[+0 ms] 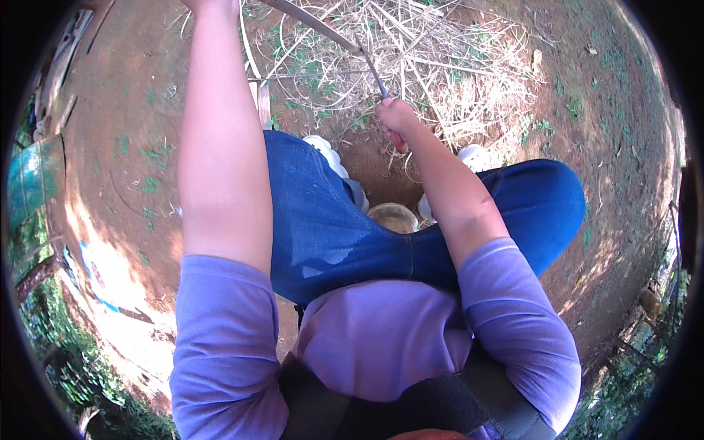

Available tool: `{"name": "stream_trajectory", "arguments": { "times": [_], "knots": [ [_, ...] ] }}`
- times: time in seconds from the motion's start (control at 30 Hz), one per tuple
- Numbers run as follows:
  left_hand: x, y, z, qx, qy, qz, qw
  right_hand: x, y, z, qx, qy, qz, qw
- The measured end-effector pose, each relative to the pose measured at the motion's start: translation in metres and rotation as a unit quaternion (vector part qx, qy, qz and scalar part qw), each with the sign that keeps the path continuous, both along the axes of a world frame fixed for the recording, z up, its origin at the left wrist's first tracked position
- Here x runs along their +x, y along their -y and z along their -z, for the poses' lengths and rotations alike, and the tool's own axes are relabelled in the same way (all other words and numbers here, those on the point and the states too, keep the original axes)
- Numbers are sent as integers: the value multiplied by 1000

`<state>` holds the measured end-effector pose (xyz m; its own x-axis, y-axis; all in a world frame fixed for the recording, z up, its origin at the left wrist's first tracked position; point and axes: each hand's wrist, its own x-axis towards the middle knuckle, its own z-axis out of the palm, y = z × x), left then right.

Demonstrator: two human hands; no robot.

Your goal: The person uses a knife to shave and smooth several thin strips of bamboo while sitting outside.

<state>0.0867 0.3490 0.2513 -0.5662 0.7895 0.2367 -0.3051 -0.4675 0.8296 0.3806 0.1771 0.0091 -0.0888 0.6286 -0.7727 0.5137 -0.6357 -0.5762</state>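
Note:
My right hand [397,117] is closed round the reddish handle of a knife [373,70]. Its thin dark blade points away from me, and the tip is close to a long flat strip [312,20], which looks like split bamboo or cane. That strip slants in from the top edge, left of centre. My left arm stretches far forward, and only the wrist end of my left hand [211,4] shows at the top edge. Its fingers are out of the picture, so whether they hold the strip is hidden. Beneath the knife lies a tangled heap of pale thin shavings [469,73].
Between my feet sits a round pale bowl or stool top [394,217], partly covered by my jeans [345,242]. Pale shoes [475,156] flank the heap. Brown earth [117,147] with small green weeds surrounds me. A green panel [37,180] stands at the far left.

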Motion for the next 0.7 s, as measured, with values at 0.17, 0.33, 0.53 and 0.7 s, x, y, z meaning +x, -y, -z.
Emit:
{"name": "stream_trajectory", "arguments": {
  "times": [0.17, 0.33, 0.53, 0.7],
  "knots": [
    [-4, 2, 5, -22, -4, -26, 999, -10, 1, 0, 56, 49, 16, 997],
    [6, -3, 3, -37, 3, -14, 999, -4, 17, 20, 159, 136, 21, 978],
    [23, -8, 1, -46, -33, 6, 998, 0, 16, 11, -44, -179, 150, 971],
    [19, -6, 1, -40, -20, 16, 999, -4, 14, 0, -36, -142, 200, 969]
  ]
}}
